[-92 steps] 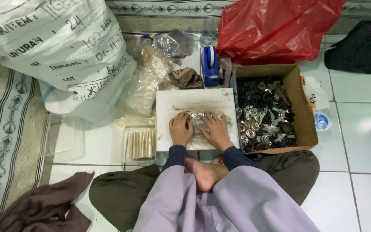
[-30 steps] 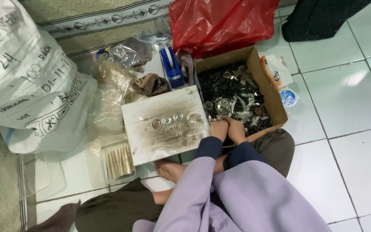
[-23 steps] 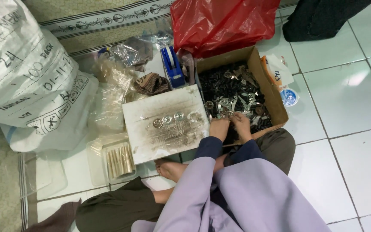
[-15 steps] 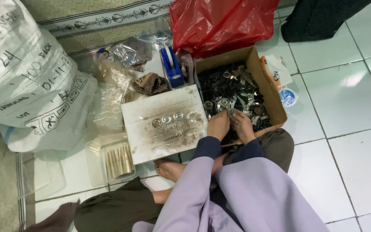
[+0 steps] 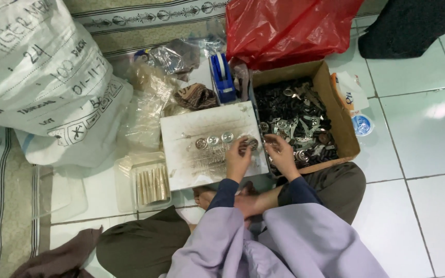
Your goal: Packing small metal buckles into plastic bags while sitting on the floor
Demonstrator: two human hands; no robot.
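Observation:
I sit cross-legged on a tiled floor. A worn white board (image 5: 191, 159) lies in front of me with a short row of round metal parts (image 5: 212, 140) on it. My left hand (image 5: 238, 159) rests at the board's right edge, fingers closed on a round metal part (image 5: 252, 144) at the row's end. To the right stands a cardboard box (image 5: 343, 128) full of dark and silvery metal parts (image 5: 294, 116). My right hand (image 5: 284, 157) is over the box's near left corner, fingers curled; what they hold is hidden.
A big white printed sack (image 5: 37, 82) fills the left. Behind the board are crumpled clear plastic bags (image 5: 153, 103), a blue tape dispenser (image 5: 222, 77) and a red plastic bag (image 5: 284, 25). A clear tub of sticks (image 5: 150, 183) sits left of my knee.
Both hands have come out of the cardboard box and moved left; the left one is now on the board at the end of the row of round parts.

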